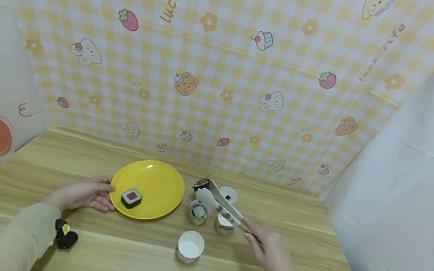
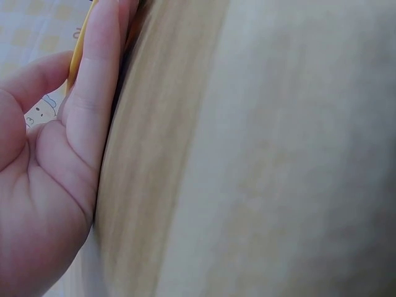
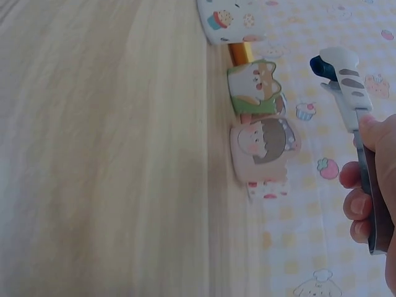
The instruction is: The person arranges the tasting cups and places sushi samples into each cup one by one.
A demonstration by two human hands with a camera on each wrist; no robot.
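Observation:
My left hand (image 1: 86,193) holds the rim of a round yellow plate (image 1: 160,200), thumb on top and fingers underneath. On the plate's near left part sits a toy sushi roll (image 1: 131,199) with a red centre. My right hand (image 1: 271,250) grips a pair of tongs (image 1: 230,213) with white, paw-shaped tips. Pinched in those tips is another dark sushi roll (image 1: 201,184), a dark end (image 3: 323,68) of it showing in the right wrist view. It is raised over a group of paper cups; one cup (image 1: 197,220) contains a roll with a pale green centre.
Behind the tongs, a white cup (image 1: 236,195) has a dark piece inside. Another cup (image 1: 223,228) is partly covered by the tongs. Nearer me, a separate cup (image 1: 190,247) shows its white inside. A black wrist strap piece (image 1: 65,235) lies beside the left sleeve. A checked cloth backs the table.

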